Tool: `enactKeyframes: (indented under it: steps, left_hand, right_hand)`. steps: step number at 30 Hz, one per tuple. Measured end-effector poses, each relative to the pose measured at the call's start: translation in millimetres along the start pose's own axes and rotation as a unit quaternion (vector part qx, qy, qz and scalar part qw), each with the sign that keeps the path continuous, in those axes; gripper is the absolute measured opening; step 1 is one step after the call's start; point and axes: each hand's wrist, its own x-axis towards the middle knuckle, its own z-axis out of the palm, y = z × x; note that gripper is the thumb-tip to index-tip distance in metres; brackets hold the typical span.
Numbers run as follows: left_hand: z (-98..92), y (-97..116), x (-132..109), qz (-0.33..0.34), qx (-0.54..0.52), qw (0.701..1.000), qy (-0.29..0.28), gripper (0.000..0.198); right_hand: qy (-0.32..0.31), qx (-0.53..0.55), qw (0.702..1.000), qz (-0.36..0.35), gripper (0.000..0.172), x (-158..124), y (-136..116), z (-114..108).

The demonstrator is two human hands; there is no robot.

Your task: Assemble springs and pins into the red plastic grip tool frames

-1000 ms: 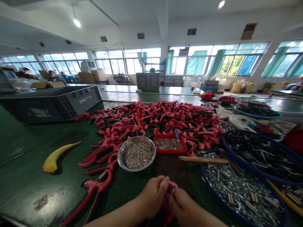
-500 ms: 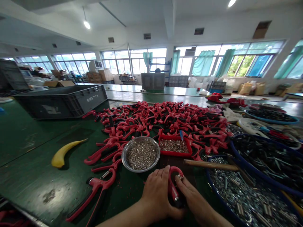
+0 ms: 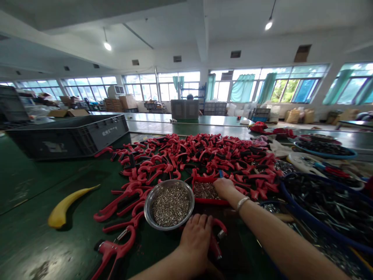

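Note:
My left hand is closed around a red hand-grip exerciser that lies on the green table; its curved top and metal spring show past my fingers. Over the red tray is my right hand, fingers bent down at the small metal pins. Those fingertips are mostly hidden, so what they pinch cannot be made out. A blue stick-like piece pokes up just behind them. Left of the tray, a steel bowl holds many small metal parts.
A big pile of red and black hand grips spreads behind the bowl. At left are a banana and a grey crate. Blue basins of black-capped parts and loose metal hardware stand at right, under my forearm.
My right hand has left the hand-grip exerciser and moved forward to the red tray. My left hand still holds the exerciser. The camera view has shifted slightly.

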Motion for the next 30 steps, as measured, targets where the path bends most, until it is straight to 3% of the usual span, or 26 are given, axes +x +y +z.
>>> enactKeyframes:
  steps: [2, 5, 6, 8, 12, 15, 25, 30]
  left_hand:
    - [-14.2, -6.6, 0.1, 0.017, -0.011, 1.000, 0.020, 0.112]
    - [-45.7, -19.0, 18.8, -0.018, 0.040, 0.995, 0.092, 0.058]
    - [-55.1, -23.5, 31.0, -0.048, 0.085, 0.991, 0.090, 0.041]
    - [-68.0, -31.7, 60.5, -0.068, 0.116, 0.989, 0.061, 0.027]
    - [-70.3, -39.9, 112.3, -0.080, 0.150, 0.985, -0.005, 0.028]
    - [-64.2, -42.1, 126.9, -0.087, 0.164, 0.982, -0.027, 0.029]
    - [-63.9, -48.5, 123.3, -0.101, 0.145, 0.984, 0.022, 0.029]
    - [-72.1, -47.9, 113.4, -0.063, 0.088, 0.993, 0.041, 0.026]
  right_hand:
    - [0.002, 0.010, 1.000, -0.001, 0.028, 6.2, 2.0, 6.5]
    - [0.014, 0.039, 0.999, -0.013, 0.027, 4.5, 11.7, 9.9]
    - [0.020, 0.051, 0.998, -0.018, 0.026, 2.3, 15.0, 10.0]
    - [0.030, 0.078, 0.996, -0.028, 0.025, -3.0, 20.0, 9.9]
    - [0.048, 0.142, 0.988, -0.032, 0.024, -12.5, 25.4, 13.6]
    - [0.048, 0.198, 0.979, -0.027, 0.023, -16.1, 30.5, 20.6]
    - [0.051, 0.295, 0.953, -0.034, 0.022, -14.4, 31.1, 25.4]
    - [0.078, 0.335, 0.938, -0.045, 0.015, -27.5, 27.3, 17.2]
